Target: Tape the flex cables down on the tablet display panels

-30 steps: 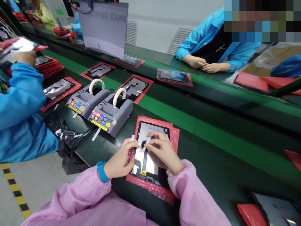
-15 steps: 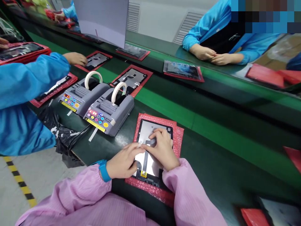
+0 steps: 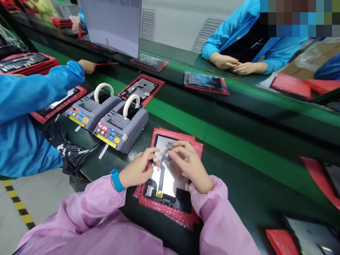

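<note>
A tablet screen panel (image 3: 174, 180), its silvery back facing up, lies on red bubble wrap (image 3: 170, 213) in front of me. A dark flat cable runs down the panel to a yellow patch (image 3: 159, 194) near its lower edge. My left hand (image 3: 138, 169), with a blue band at the wrist, pinches a small whitish strip of tape (image 3: 157, 158) over the panel's left side. My right hand (image 3: 190, 163) is closed at the fingertips on a grey flex cable (image 3: 167, 150), blurred, above the panel's upper part.
Two grey tape dispensers (image 3: 120, 129) with white tape rolls stand to the left. Beyond them lies another panel (image 3: 142, 88) on red wrap. A co-worker's blue sleeve (image 3: 39, 94) reaches in at left. Across the line, a person's hands (image 3: 235, 65) rest together. More panels (image 3: 313, 235) lie at right.
My hands have moved apart slightly and lifted off the panel's middle, uncovering the dark cable. The grey flex cable is raised. At left, the co-worker's hand has picked up a red-wrapped panel.
</note>
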Tool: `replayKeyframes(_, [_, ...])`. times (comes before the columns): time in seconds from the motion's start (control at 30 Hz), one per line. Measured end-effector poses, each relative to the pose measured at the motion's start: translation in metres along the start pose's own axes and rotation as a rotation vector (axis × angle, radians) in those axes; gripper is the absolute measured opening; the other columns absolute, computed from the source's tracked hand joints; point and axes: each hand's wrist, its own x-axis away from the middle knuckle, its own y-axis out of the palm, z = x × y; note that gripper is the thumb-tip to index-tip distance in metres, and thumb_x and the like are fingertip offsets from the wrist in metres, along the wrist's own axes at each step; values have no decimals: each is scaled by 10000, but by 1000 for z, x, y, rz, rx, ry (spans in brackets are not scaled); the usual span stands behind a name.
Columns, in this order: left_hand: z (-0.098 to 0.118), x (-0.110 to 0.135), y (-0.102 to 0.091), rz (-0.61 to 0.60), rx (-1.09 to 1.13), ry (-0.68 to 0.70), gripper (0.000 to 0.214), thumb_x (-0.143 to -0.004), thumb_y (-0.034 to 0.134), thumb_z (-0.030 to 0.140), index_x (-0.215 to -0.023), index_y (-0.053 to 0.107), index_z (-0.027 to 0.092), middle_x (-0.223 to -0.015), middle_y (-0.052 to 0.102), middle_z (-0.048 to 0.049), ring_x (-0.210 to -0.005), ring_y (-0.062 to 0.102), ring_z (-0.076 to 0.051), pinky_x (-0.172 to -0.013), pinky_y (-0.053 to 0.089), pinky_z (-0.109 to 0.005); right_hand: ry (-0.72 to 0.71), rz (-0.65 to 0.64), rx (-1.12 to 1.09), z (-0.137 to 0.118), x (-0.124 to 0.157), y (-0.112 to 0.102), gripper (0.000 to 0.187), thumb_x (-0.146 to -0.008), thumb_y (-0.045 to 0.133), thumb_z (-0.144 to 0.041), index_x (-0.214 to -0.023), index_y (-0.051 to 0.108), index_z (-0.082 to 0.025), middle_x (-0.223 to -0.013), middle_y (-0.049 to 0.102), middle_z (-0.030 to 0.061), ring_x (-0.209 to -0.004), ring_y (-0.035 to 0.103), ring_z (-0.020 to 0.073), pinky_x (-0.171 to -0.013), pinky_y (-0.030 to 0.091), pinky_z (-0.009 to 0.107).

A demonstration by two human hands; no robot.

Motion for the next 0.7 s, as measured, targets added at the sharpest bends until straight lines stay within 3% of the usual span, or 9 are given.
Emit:
replayKeyframes(0.07, [3, -4, 0, 56, -31, -67, 546, -809, 448, 33, -1313, 327, 202, -953, 658, -38, -957, 607, -209, -971, 388, -405, 84, 159, 53, 7, 1, -4, 298, -854, 604, -495, -746, 718, -241, -1099, 606, 84, -1099, 519, 283, -1027, 326, 509])
replayKeyframes(0.13, [5, -8, 2, 64, -56, -61, 513, -810, 448, 32, -1285, 346, 199, -961, 661, -39, -974, 610, -214, -968, 381, -403, 133, 222, 94, 11, 4, -3, 301, -850, 602, -501, -760, 735, -246, -1114, 614, 87, -1117, 499, 295, -1038, 301, 528])
replayKeyframes(0.33, [10, -17, 9, 3, -49, -18, 502, -783, 450, 14, -1244, 381, 200, -1033, 675, -38, -1035, 614, -212, -981, 367, -380, 61, 26, 69, 3, 9, 6, 226, -807, 667, -494, -757, 754, -291, -1243, 574, 50, -1129, 471, 287, -1012, 320, 497])
replayKeyframes(0.47, [9, -19, 8, 92, -200, -107, 446, -835, 467, 62, -1254, 393, 198, -959, 687, -19, -953, 633, -215, -961, 372, -397, 177, 199, 79, 13, 6, 2, 296, -814, 619, -513, -735, 742, -255, -1132, 610, 84, -1098, 475, 300, -987, 306, 499])
replayKeyframes(0.53, [10, -19, 9, 108, -289, -89, 403, -843, 468, 69, -1223, 439, 200, -1002, 676, -32, -970, 623, -217, -948, 379, -395, 269, 261, 120, 19, 6, 3, 321, -791, 618, -534, -713, 739, -247, -1122, 619, 87, -1103, 456, 315, -977, 286, 503])
replayKeyframes(0.7, [13, -21, 17, 45, -448, 9, 399, -846, 440, 57, -1216, 510, 189, -1191, 635, -82, -1195, 533, -240, -987, 374, -398, 367, 222, 196, 22, 10, 17, 336, -770, 610, -563, -713, 742, -259, -1140, 604, 65, -1112, 433, 316, -938, 277, 466])
